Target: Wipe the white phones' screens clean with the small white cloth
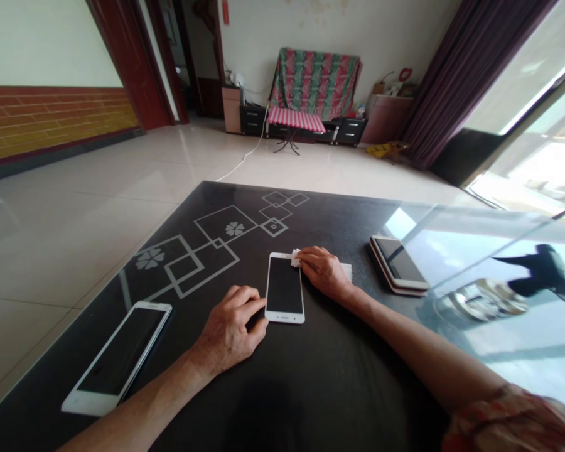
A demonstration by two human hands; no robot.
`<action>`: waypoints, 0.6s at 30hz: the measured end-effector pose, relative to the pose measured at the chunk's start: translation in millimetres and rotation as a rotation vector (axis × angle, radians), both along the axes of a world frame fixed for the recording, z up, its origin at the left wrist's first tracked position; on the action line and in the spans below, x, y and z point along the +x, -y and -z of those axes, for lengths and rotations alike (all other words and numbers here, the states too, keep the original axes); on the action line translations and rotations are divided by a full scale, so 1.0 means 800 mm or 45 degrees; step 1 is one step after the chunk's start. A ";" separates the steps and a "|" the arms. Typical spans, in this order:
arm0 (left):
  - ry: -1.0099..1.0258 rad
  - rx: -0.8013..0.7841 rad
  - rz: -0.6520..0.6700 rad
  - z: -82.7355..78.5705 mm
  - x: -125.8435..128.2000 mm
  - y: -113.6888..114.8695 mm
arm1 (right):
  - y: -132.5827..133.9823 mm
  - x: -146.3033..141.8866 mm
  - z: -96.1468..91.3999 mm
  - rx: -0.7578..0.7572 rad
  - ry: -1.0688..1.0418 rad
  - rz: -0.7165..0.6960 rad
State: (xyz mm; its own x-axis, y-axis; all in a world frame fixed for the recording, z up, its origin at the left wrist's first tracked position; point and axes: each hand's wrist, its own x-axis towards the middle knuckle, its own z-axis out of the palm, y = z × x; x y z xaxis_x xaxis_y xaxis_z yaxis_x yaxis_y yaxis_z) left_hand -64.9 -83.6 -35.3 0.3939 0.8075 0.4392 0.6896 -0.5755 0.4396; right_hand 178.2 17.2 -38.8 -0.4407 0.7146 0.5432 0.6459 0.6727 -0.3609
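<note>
A white smartphone with a dark screen lies face up on the black tabletop. My left hand is closed at its lower left edge, thumb and index finger pressed against the side. A crumpled white tissue is pinched in my right hand, which presses it on the phone's upper right corner. Part of a white sheet with a jagged edge shows beside the right wrist. Left of my left forearm lies a larger white smartphone, screen up.
Toward the right of the table sits a phone stacked on a reddish-edged flat thing. Farther right is a glass dish with a dark object by it. Beyond the table stand a striped small table and a low cabinet.
</note>
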 end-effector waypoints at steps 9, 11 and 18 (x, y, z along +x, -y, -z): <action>0.005 0.003 0.005 -0.002 0.000 0.001 | 0.028 -0.002 -0.012 -0.055 0.020 -0.066; 0.005 0.008 0.007 -0.002 0.000 0.001 | 0.036 -0.002 -0.019 -0.072 0.080 -0.144; 0.011 0.005 0.005 -0.002 0.000 0.001 | 0.063 -0.010 -0.043 -0.087 0.347 -0.397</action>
